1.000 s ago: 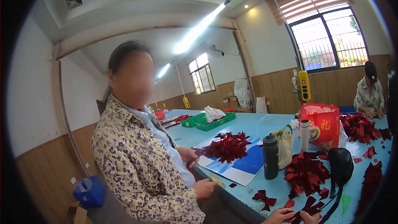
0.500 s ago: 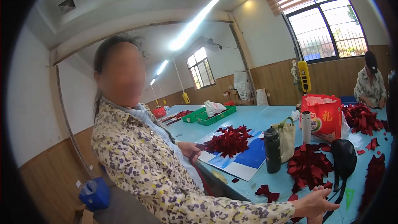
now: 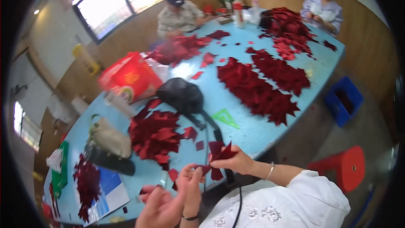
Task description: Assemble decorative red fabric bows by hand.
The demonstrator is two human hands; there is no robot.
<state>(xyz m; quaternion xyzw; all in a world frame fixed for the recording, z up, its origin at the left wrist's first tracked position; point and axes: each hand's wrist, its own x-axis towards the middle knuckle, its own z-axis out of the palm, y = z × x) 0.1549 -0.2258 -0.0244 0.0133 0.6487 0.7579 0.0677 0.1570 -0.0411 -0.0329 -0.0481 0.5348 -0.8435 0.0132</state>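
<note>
Two hands work at the near edge of the blue table (image 3: 253, 131). The left hand (image 3: 166, 204) pinches a small dark red fabric piece (image 3: 202, 169) just left of the right hand (image 3: 236, 162), which is closed on a red fabric bundle (image 3: 219, 150). Beyond lie a red pile (image 3: 154, 133), a black bag (image 3: 181, 95) and two long red heaps (image 3: 257, 86); two other people sit far across.

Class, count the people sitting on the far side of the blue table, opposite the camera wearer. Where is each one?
2. One person in a dark cap sits by the window; another person in a pale blue top sits at the far right corner. Others may be out of view.
</note>
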